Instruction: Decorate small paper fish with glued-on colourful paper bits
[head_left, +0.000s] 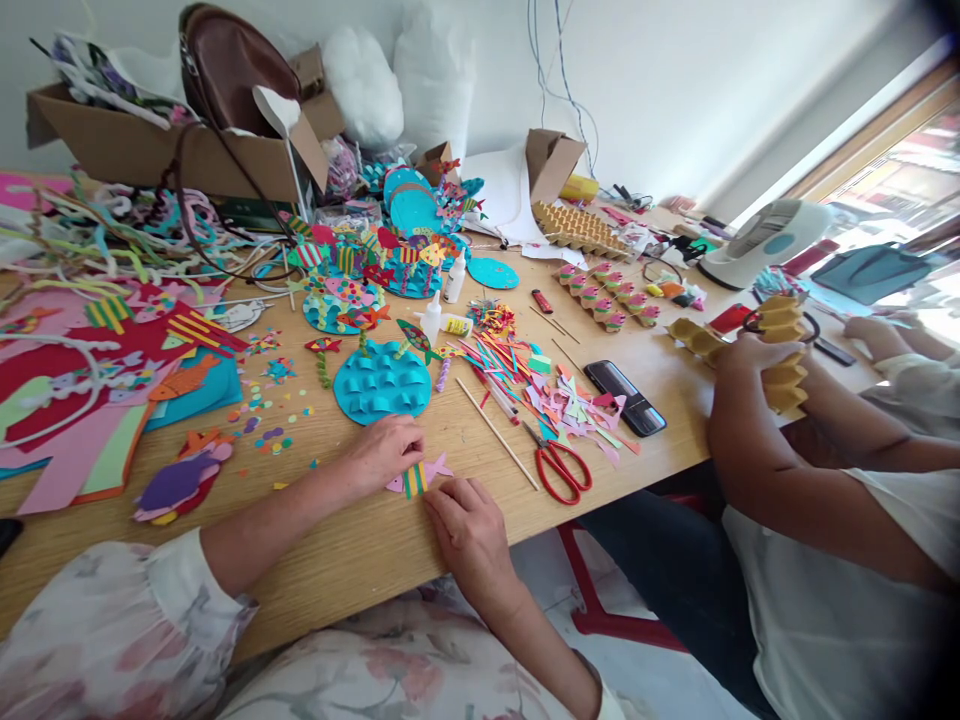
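A pink paper fish (438, 467) with green and yellow stripes lies on the wooden table near its front edge. My left hand (386, 452) is at the fish's upper left, its fingers bent and closed at the striped body. My right hand (466, 517) is curled at the lower right beside the tail, fingers pressed together. Whatever either hand pinches is too small to make out. Just beyond my left hand is a blue round base (382, 382) with raised paper loops.
Red-handled scissors (562, 470), a wooden stick (496, 432) and paper scraps (574, 405) lie to the right. Glue bottles (431, 318) stand behind the blue base. Stacked paper fish (184, 480) lie at the left. Another person's hands hold egg-carton pieces (781, 355) at the right.
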